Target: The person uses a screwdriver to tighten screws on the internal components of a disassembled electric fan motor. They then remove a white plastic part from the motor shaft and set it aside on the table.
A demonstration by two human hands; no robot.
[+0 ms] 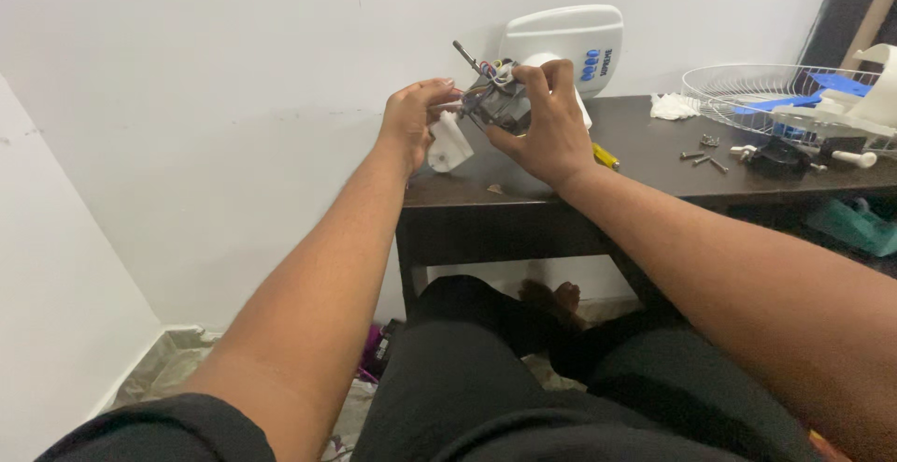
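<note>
Both my hands are raised in front of me over the left end of a dark wooden table (645,149). My right hand (547,126) grips a small fan motor assembly (495,98) with coloured wires and a thin metal shaft sticking up. My left hand (411,121) pinches the left side of the same assembly, next to a white plastic part (450,144) that hangs below it. Behind the hands a white fan housing cover (570,42) leans against the wall.
On the table lie a white wire fan guard (747,93) with blue blades inside, several loose screws (705,154), a black part (775,156), white plastic pieces (855,107), a crumpled white cloth (675,105) and a yellow tool handle (605,156). My legs are under the table.
</note>
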